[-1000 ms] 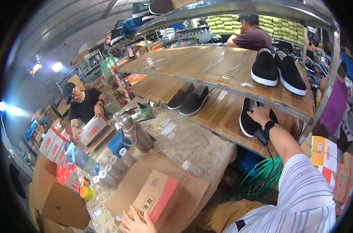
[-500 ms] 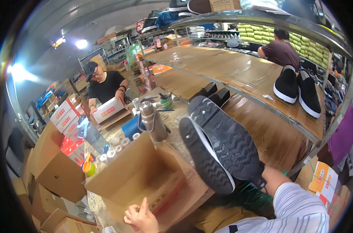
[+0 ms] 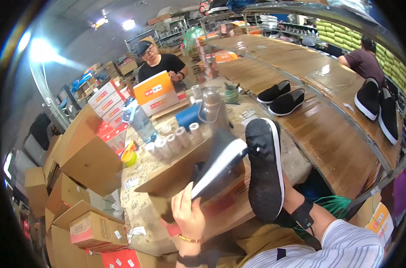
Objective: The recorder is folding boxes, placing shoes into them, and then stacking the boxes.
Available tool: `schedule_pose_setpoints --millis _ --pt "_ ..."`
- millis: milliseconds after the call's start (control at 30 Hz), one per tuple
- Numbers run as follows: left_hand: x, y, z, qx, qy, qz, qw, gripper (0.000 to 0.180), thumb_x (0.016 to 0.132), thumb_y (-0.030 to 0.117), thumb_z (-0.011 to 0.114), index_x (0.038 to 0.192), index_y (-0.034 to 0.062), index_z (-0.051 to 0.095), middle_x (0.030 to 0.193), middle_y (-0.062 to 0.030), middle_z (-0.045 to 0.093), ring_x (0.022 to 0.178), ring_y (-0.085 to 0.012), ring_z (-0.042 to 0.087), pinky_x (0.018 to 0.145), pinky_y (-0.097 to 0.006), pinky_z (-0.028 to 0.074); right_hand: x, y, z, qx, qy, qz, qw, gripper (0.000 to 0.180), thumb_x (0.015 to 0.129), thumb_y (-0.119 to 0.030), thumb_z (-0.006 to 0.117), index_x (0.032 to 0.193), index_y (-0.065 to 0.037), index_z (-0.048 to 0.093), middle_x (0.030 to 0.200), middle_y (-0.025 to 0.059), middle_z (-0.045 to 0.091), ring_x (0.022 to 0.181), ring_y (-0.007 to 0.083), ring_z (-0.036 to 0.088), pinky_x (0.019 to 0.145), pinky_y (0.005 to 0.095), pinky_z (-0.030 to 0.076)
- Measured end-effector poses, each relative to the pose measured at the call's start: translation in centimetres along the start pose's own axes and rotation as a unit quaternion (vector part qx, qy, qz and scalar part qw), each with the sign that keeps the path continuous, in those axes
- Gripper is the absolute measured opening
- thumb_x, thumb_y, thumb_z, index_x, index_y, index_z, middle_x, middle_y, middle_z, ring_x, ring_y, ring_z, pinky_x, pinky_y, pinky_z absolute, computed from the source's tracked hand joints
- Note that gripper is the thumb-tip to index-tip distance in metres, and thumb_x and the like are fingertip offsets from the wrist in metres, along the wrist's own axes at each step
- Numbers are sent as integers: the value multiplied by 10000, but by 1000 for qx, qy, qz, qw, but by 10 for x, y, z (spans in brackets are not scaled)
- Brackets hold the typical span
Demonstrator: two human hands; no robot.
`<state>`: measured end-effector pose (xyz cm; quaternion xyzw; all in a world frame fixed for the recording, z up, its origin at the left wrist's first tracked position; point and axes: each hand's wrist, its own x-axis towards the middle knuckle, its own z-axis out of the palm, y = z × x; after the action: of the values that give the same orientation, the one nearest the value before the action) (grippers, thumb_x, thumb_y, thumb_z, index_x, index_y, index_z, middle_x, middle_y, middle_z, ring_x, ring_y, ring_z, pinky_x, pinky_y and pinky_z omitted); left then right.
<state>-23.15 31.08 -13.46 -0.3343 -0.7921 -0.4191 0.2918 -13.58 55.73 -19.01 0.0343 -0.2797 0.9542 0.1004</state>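
My left hand (image 3: 188,217) grips the heel end of a black slip-on shoe (image 3: 218,163) with a white sole edge, blurred by motion. That shoe is tilted above an open cardboard box (image 3: 167,181) on the table. Another black slip-on shoe (image 3: 265,172) is held up by my right hand (image 3: 289,193), its dark patterned outsole facing me. The fingers of that hand are mostly behind the shoe. A black band with a small device (image 3: 304,215) is on the right wrist.
A metal bottle (image 3: 213,107), paper rolls (image 3: 180,136) and a water jug (image 3: 140,120) stand beyond the box. A shelf rack (image 3: 319,129) with more shoes (image 3: 287,102) is at right. Across the table, a person (image 3: 160,62) handles an orange-and-white box (image 3: 156,94). Cartons (image 3: 89,232) are stacked at left.
My left hand, empty with a finger extended before, now holds one of the two shoes that my right hand held together. The person opposite has raised and turned their box. My view has shifted left.
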Motion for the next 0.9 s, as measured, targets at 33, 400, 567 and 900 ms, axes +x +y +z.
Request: schedule_pose_setpoints --millis 33,400,567,900 --pt "-7 -17 1 57 -5 50 997 448 711 -87 584 1142 37 602 972 -142 610 885 -319 557 817 -383 438 -3 2 11 3 -4 6 1000 332 917 -118 528 1240 -42 511 1105 84 600 953 175 603 865 311 496" --pt "-29 -36 4 10 -204 82 975 190 764 77 655 953 83 674 956 -123 642 913 -297 612 801 -366 496 89 35 77 -753 -277 -345 486 230 668 -88 702 867 -65 589 1175 133 552 1132 308 502 950 496 390" --pt "-10 -97 -57 130 -114 -37 984 229 722 116 709 948 88 687 1103 -118 578 1036 -257 554 880 -384 452 104 0 33 -738 -46 -310 598 108 777 -115 646 872 -64 635 1032 158 588 978 344 555 845 411 451" --pt "-14 -129 -3 117 -76 -175 975 1021 609 172 825 1383 98 163 1410 -267 122 1337 -377 171 1102 -434 197 111 54 -16 -809 33 -184 557 338 855 -165 560 1182 -80 542 1013 172 591 929 337 577 817 403 472"
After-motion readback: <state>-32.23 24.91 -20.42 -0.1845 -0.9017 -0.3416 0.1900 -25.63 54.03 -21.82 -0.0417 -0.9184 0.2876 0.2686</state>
